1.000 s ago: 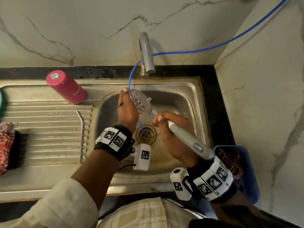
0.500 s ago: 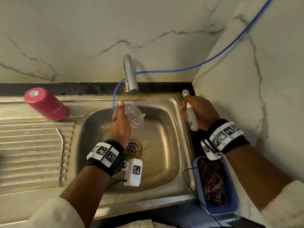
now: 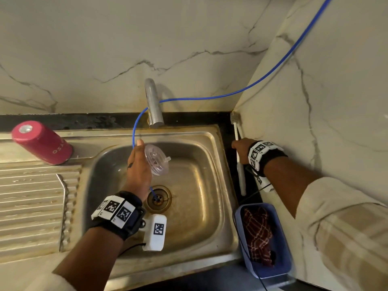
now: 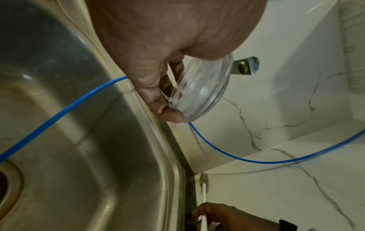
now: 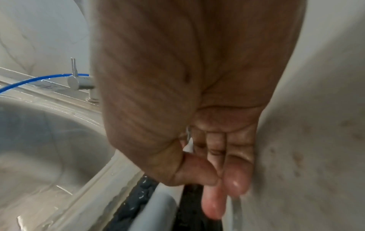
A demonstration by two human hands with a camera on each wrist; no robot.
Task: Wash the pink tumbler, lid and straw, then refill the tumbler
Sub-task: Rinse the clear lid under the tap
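Note:
My left hand (image 3: 141, 162) holds the clear lid (image 3: 156, 159) on edge over the sink basin, fingers curled round its rim (image 4: 201, 89). At the sink's right edge, my right hand (image 3: 241, 147) pinches the thin white shaft of a cleaning brush (image 3: 236, 131). The brush lies along the black counter strip against the side wall, bristle head (image 4: 204, 179) in the corner. The pink tumbler (image 3: 42, 142) stands upside down at the back of the drainboard. A thin bent metal straw (image 3: 63, 185) lies on the drainboard ribs.
The tap (image 3: 154, 103) rises behind the steel sink (image 3: 210, 206); a blue hose (image 3: 210, 98) runs from the right wall down into the drain (image 3: 158, 198). A blue tub (image 3: 281, 263) with a checked cloth sits at the front right.
My right hand has carried the brush away from the lid, out of the sink, to the counter strip by the right wall. My left hand still holds the lid over the basin.

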